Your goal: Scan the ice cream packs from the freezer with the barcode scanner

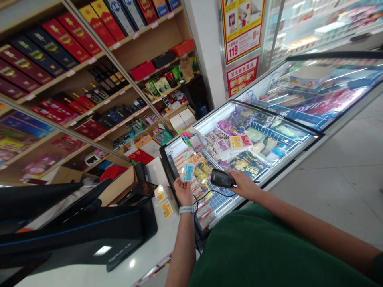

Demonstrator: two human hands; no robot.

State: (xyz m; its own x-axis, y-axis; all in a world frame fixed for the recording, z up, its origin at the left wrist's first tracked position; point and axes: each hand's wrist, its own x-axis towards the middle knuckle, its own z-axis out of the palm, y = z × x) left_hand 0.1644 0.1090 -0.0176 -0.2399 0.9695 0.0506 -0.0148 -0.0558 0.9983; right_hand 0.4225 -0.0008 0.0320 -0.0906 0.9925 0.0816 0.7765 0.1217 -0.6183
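Midway, by the look of it: one pack in hand, others lying in two places.
Near the centre of the frame, the left hand [183,192] has its fingers pinched on the lower edge of a blue-labelled pack [188,173]; the right hand [241,184] has its fingers closed round a black scanner [220,178], apart from the pack. Two yellow-labelled packs [166,209] lie left of centre on the white worktop [143,243]; purple [222,146], yellow [236,142] and red packs [246,140] lie right of centre, seemingly on the freezer's [317,145] glass. Which are already scanned, I cannot tell.
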